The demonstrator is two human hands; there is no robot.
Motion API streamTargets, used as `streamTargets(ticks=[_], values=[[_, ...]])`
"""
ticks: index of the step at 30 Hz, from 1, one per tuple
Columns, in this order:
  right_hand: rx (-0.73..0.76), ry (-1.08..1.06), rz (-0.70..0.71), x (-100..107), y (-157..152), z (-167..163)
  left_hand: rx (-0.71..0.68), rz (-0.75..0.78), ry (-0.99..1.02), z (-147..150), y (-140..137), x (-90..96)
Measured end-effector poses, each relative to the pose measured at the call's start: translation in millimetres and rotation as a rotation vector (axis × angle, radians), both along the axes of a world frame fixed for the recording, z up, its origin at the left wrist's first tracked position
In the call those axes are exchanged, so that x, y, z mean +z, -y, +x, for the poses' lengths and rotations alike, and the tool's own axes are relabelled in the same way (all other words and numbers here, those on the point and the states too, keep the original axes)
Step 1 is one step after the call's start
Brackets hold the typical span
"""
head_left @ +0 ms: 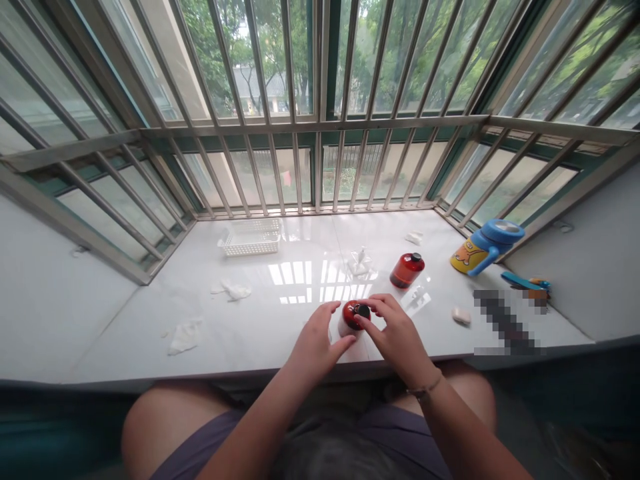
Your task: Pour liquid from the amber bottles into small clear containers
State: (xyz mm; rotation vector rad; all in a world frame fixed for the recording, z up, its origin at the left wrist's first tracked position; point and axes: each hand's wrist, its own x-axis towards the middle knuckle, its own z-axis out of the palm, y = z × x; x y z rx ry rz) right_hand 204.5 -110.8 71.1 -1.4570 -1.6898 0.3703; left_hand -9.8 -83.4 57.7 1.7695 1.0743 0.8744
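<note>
A small red bottle (350, 325) with a black cap (362, 311) and a whitish lower part stands upright near the counter's front edge, between my hands. My left hand (320, 335) curves round its left side, thumb low at the front and fingers behind. From the right, my right hand (393, 328) has its thumb and fingertips at the black cap. Parts of the bottle are covered by my fingers. Farther back on the right is a second red bottle (407, 271), black-capped and leaning in view.
Crumpled tissues (235, 290) and a flat tissue (185, 337) lie at left. A white perforated basket (251, 239) sits at the back, with a tissue-like clump (362, 263) mid-counter. A blue-yellow mug (485, 247), a blue strap-like item (523, 283) and a pale lump (461, 316) are at right. Barred windows border the counter.
</note>
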Motion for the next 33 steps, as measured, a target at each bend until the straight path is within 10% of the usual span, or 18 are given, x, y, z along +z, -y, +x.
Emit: streamTargets(ticks=[33], values=[[-0.011, -0.165, -0.133, -15, 13, 7, -0.109, 0.025, -0.113, 37, -27, -7.9]])
